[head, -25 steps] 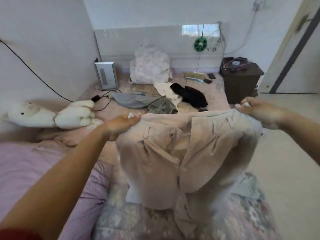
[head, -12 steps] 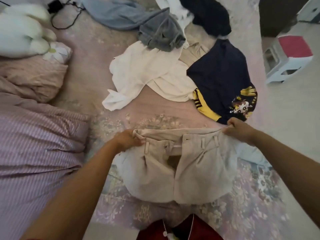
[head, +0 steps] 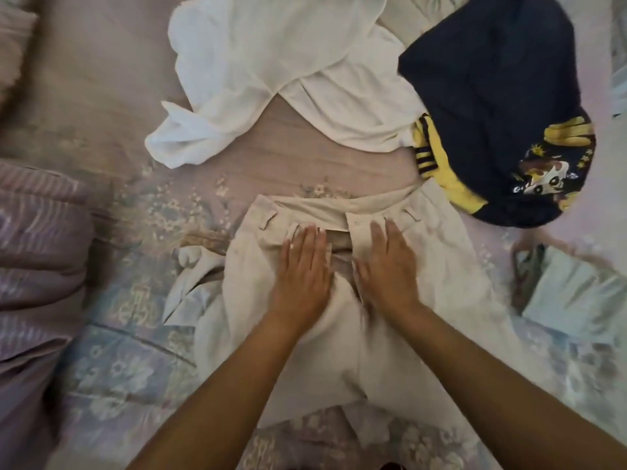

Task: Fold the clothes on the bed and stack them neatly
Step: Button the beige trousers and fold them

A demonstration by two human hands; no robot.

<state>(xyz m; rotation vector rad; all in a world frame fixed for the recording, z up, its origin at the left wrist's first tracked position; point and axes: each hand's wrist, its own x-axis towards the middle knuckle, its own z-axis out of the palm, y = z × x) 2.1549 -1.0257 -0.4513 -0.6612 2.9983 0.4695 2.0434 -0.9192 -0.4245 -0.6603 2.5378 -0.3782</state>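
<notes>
Beige trousers [head: 437, 283] at frame centre: I have my left hand [head: 302, 273] and right hand [head: 386, 269] pressing flat, fingers straight; navy shirt [head: 492, 106] upper right, print unreadable.

Looking like a home bedroom: floral bedsheet [head: 112, 374] covering a bed, striped quilt [head: 34, 252] bunching alongside, loose clothes [head: 271, 72] lying about.
</notes>
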